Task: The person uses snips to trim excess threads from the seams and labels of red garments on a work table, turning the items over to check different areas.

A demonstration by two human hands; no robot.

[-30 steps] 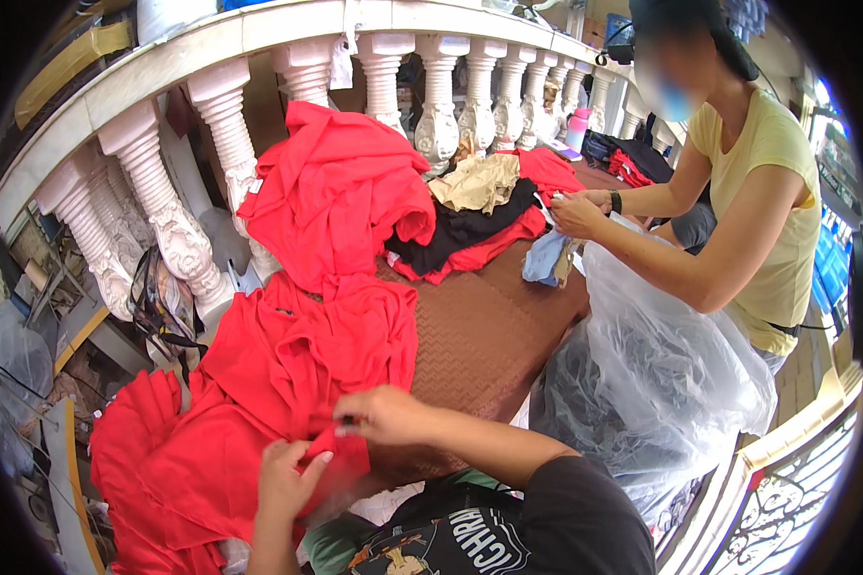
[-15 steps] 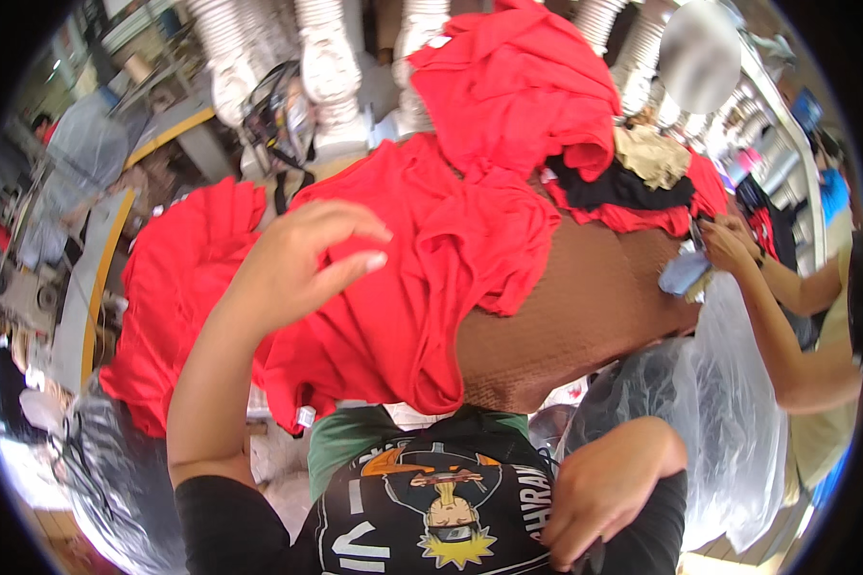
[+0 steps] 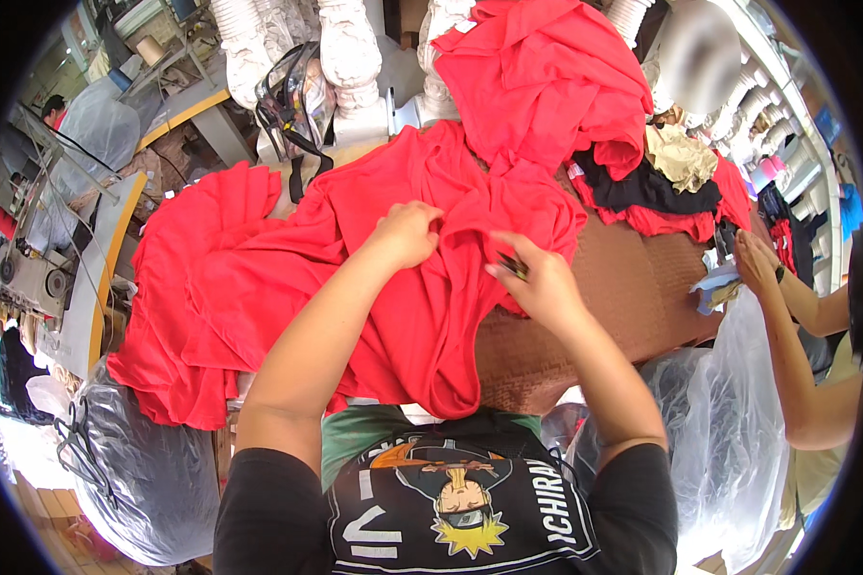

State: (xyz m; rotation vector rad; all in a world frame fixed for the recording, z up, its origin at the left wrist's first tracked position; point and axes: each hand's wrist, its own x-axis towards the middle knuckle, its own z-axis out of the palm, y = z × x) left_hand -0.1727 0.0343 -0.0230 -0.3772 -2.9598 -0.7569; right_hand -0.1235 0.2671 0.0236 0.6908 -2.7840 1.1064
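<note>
A spread red garment (image 3: 393,316) lies over the near part of the table, its folds hanging past the front edge. On its upper middle, my left hand (image 3: 408,236) has its fingers closed on a fold of the cloth. My right hand (image 3: 545,287) is just to the right, above the same garment. Between its thumb and fingers sits a small dark tool that looks like thread snips (image 3: 514,266); most of it is hidden in the palm.
A red cloth pile (image 3: 547,77) lies at the back, beside black cloth (image 3: 633,192) and beige cloth (image 3: 681,156). Brown cover (image 3: 623,278) shows at right. A co-worker's hands (image 3: 759,259) hold light-blue cloth there. Plastic-wrapped bundles (image 3: 144,489) flank me; a clear bag (image 3: 297,96) stands behind.
My left hand has come down from above the garment and closed on its cloth. My right hand has risen from beside my body to the garment, with the snips now showing.
</note>
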